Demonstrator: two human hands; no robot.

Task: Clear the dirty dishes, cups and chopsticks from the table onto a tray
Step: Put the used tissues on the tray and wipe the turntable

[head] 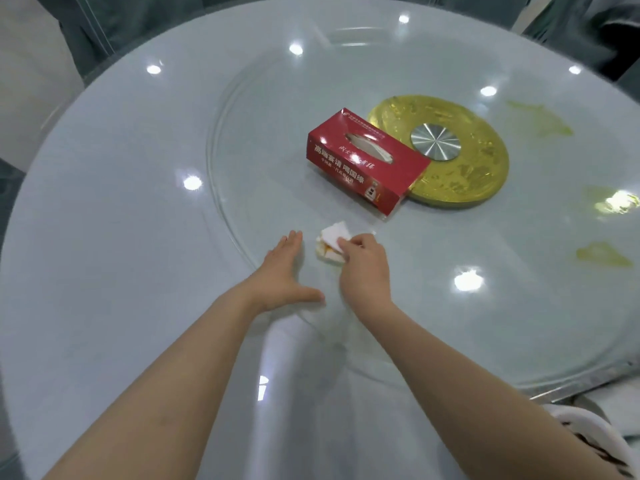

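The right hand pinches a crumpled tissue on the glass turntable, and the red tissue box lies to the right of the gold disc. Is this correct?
Not fully. In the head view the red tissue box lies left of the gold disc, overlapping its edge. The right hand does pinch the crumpled tissue on the glass turntable.

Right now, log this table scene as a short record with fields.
surface: round glass turntable on a pale round table
left hand: open, flat on the glass, holding nothing
right hand: pinching a soiled, crumpled tissue
tissue box: red, on the turntable, beside the gold centre disc and overlapping its edge
stains: yellowish smears on the right side of the glass
dishes in view: part of a white dish at the lower right edge
tray: not in view
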